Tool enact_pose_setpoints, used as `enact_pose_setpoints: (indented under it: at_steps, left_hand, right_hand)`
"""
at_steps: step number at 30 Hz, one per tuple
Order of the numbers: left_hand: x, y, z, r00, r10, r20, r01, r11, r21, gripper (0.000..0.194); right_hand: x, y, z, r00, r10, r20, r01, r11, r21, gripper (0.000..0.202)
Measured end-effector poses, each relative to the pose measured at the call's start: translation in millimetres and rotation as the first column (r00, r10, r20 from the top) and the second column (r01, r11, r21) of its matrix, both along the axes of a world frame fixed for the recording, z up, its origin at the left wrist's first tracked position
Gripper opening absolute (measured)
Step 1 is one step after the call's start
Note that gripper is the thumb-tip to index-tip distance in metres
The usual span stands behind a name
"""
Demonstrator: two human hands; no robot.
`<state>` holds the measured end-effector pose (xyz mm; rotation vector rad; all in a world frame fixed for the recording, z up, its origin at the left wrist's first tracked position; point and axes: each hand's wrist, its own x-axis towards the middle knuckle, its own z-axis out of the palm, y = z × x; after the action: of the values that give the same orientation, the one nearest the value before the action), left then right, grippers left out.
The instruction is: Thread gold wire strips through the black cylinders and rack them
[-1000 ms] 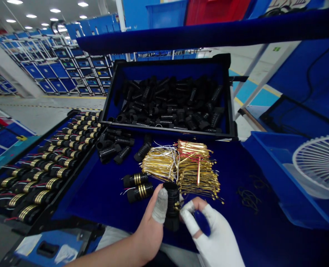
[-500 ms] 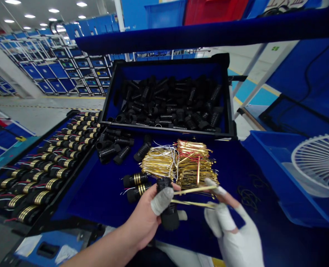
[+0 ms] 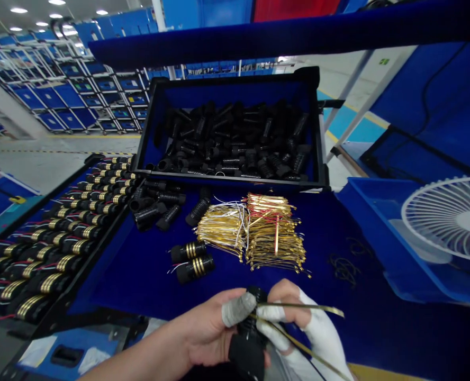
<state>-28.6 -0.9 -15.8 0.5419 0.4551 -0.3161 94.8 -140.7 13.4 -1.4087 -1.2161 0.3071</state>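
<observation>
My left hand (image 3: 215,328), its thumb wrapped in grey, grips a black ribbed cylinder (image 3: 247,346) near the bottom centre. A brass strip (image 3: 318,307) loops round the cylinder, with both ends pointing right. My right hand (image 3: 310,333), in a white glove with bare patches, has its fingers pinched on the strip close to the cylinder. Above the hands lie a bundle of gold strips with white wires (image 3: 221,225) and a larger bundle with red wires (image 3: 274,238). Two banded black cylinders (image 3: 193,268) rest to their left.
Behind the bundles stands a blue bin (image 3: 235,185) full of black cylinders. Loose black cylinders (image 3: 150,212) lie before it. A tray (image 3: 52,307) of banded cylinders is at the left. A blue container (image 3: 370,227) and white fan (image 3: 453,219) stand at the right.
Both hands and the cylinder have moved down in the picture. My right hand has come left against the cylinder, and the strip ends now extend past its fingers. The view has shifted slightly.
</observation>
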Motion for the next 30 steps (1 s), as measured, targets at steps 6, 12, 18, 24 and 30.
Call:
enact_pose_setpoints:
  at_steps: [6,12,18,24,30]
  left_hand:
    - [-4.5,-3.1,-3.6,0.991,-0.130,-0.040,0.128,0.991,-0.037,0.062]
    - [1.0,-8.2,11.6,0.991,0.128,0.034,-0.129,0.991,0.035,0.052]
    - [7.0,-3.8,17.2,0.990,0.143,0.001,-0.140,0.973,0.182,0.061]
    - [9.2,-7.7,14.0,0.982,0.184,0.048,-0.190,0.948,0.255,0.043]
    - [12.6,-7.6,17.6,0.989,0.054,0.140,-0.114,0.880,0.462,0.045]
  right_hand:
    - [-0.1,-9.9,0.9,0.983,-0.011,-0.184,-0.038,0.965,-0.259,0.024]
    - [-11.9,-10.7,-9.8,0.937,-0.319,-0.145,0.280,0.930,-0.239,0.032]
    - [-21.4,-12.4,-6.2,0.945,-0.321,-0.065,0.287,0.907,-0.308,0.024]
    - [-9.9,-12.3,-10.7,0.878,-0.474,0.063,0.457,0.795,-0.400,0.016]
    - [-9.2,-10.3,-15.5,0.902,-0.432,0.020,0.395,0.804,-0.444,0.015]
